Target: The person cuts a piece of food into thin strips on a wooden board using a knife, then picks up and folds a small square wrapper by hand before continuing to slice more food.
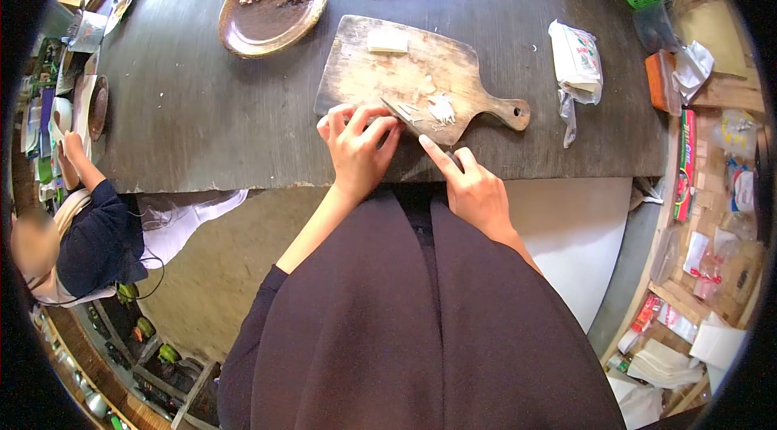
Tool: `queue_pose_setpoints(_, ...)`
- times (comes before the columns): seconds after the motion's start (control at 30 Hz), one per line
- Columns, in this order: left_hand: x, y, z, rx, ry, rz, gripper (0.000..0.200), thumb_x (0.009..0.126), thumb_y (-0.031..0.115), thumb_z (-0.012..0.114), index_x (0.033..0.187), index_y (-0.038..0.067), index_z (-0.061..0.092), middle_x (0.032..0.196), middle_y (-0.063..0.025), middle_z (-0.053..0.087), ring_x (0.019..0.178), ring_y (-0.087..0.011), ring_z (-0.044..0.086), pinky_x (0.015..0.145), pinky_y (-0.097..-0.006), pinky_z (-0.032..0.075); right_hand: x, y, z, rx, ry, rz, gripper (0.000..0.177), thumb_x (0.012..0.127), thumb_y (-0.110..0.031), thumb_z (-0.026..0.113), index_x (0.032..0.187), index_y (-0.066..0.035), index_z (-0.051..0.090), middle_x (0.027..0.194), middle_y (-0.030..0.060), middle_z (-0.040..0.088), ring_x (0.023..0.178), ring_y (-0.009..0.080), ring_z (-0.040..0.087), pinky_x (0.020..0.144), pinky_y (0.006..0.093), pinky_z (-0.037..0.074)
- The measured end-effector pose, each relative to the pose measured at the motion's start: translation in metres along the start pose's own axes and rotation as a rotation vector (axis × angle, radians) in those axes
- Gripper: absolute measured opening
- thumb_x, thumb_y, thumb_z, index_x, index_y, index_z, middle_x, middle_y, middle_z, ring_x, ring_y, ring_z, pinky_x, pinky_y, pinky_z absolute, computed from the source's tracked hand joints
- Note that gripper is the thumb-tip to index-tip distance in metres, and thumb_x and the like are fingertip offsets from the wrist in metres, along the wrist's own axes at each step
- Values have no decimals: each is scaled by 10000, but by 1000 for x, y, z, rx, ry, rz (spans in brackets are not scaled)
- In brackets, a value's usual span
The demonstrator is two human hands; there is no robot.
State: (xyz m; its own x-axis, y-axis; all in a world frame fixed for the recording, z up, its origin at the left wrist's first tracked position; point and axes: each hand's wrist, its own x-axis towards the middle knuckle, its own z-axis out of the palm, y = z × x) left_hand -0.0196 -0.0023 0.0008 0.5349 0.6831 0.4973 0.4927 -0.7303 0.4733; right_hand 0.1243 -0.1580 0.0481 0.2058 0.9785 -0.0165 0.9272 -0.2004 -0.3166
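The wide, dark wooden surface (202,118) gives me a firm base, and on it, right in front of me, the worn wooden cutting board with a short holed handle (348,66) lies flat but at an angle, so I do well to check that it cannot pivot as I press. Beyond its far left corner is the round brown plate with small brownish chunks (259,27), well clear of my elbows. My left hand (356,147) is half closed, fingertips bunched low at the board's near edge, right beside the blade; whatever they pin is hidden under them, so I cannot tell what they have hold of. Those tips are best curled under, with the knuckles guiding the blade. My right hand (473,187) is closed around the slim, pointed metal knife (399,114), index finger stretched forward along it, which should steady thin cuts; short, light strokes seem wiser than force this close to skin. The pale rectangular block (388,41) sits at the board's far side, out of the knife's way. The fine white slivers (442,110) lie loosely heaped near the board's handle, and matching their thinness calls for small, even shifts of the guiding fingers.
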Motion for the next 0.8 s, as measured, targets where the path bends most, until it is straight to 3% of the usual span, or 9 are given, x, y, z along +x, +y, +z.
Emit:
queue_pose_setpoints(0.07,0,0,0,-3,-4,-12,207,722,157,847,899,216,757,1036,89,711,1083,-235,552,979,-417,327,0,0,0,1,-1,10,835,837,-11,601,1572,-359,408,950,112,564,707,270,688,619,413,605)
queue_pose_setpoints(0.27,0,-1,0,-18,-22,-3,144,775,220,819,901,209,751,1025,82,699,1075,-248,546,970,-439,331,1,1,3,-39,14,4,827,838,-18,597,1568,-363,417,944,109,559,699,261,682,601,401,604)
queue_pose_setpoints(0.8,-1,-2,1,-6,-5,0,159,768,208,817,909,207,744,1029,100,702,1040,-241,542,958,-426,334,-2,3,0,-47,2,-9,828,845,-20,600,1570,-370,409,934,100,561,685,246,680,602,394,603)
